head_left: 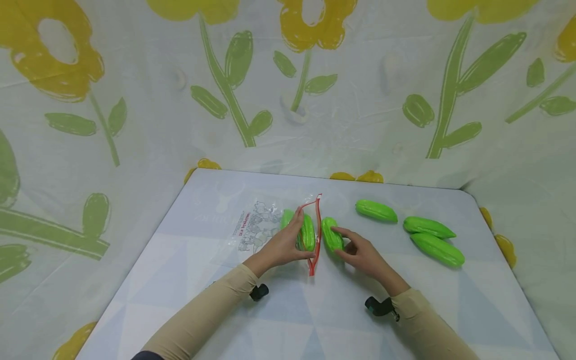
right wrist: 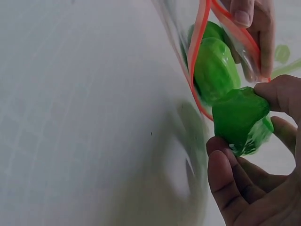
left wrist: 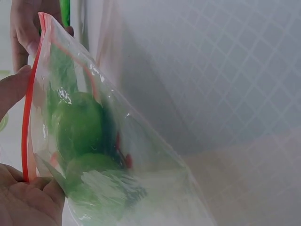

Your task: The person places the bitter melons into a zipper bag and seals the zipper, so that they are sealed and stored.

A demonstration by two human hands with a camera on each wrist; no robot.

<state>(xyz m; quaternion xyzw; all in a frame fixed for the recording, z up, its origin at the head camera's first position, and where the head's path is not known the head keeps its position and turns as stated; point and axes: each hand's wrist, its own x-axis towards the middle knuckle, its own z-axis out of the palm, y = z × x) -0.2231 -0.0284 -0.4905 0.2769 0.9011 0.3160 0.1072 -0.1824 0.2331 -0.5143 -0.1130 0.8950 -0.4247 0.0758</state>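
Note:
A clear zip-lock bag with a red zip edge and printed drawings lies at the middle of the table. My left hand grips it near its gaping mouth, thumb below and fingers above. Through the film, shiny green cucumber-shaped pieces show inside the bag. My right hand pinches another cucumber-shaped piece between thumb and fingertips. In the right wrist view, this held piece is right at the red rim, with its wrinkled glossy end facing the hand.
To the right on the white patterned table lie three more green pieces, one on its own and a touching pair. A flower-printed curtain surrounds the table at the back and sides.

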